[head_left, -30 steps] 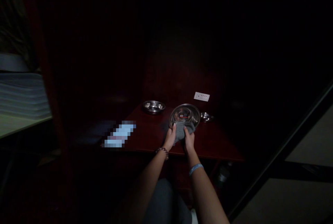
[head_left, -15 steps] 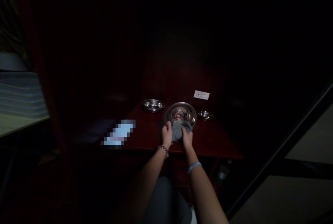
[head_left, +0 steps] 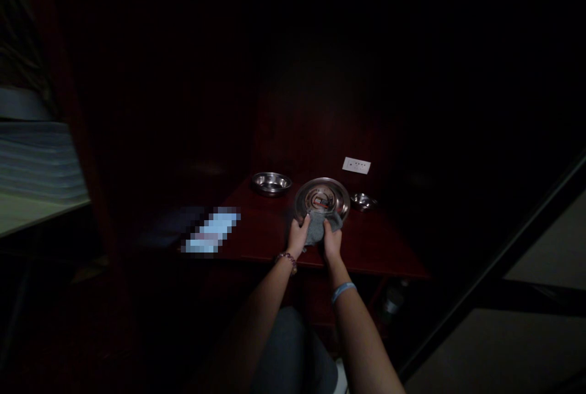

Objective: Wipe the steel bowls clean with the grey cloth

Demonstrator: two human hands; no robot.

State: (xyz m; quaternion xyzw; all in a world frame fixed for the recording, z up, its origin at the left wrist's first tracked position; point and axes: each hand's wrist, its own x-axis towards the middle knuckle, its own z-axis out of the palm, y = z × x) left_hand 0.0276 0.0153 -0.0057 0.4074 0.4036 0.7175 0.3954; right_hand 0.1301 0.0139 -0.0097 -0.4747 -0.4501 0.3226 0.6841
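A round, shiny metal plate (head_left: 341, 196) is held up above the table, its face with a printed label tilted toward me. A grey cloth (head_left: 315, 229) covers the near part of its rim. My left hand (head_left: 298, 238) is closed on the plate's near left edge, its thumb touching the cloth. Closed over the cloth at the near right rim is my right hand (head_left: 332, 241), thumb on top. The fingers under the plate are hidden from view. Behind it stand a metal bowl (head_left: 271, 184) on the left and a smaller metal bowl (head_left: 364, 201) on the right.
The dark red table (head_left: 260, 241) has a blurred-out bright patch (head_left: 213, 232) at its left edge. A white socket panel (head_left: 356, 165) is on the back wall. Stacked clear trays (head_left: 41, 159) stand at far left. A bottle (head_left: 392, 302) sits below the table at right.
The plate has turned slightly, its label now at a different angle. My hands have shifted a little with the cloth. The whole view has moved slightly.
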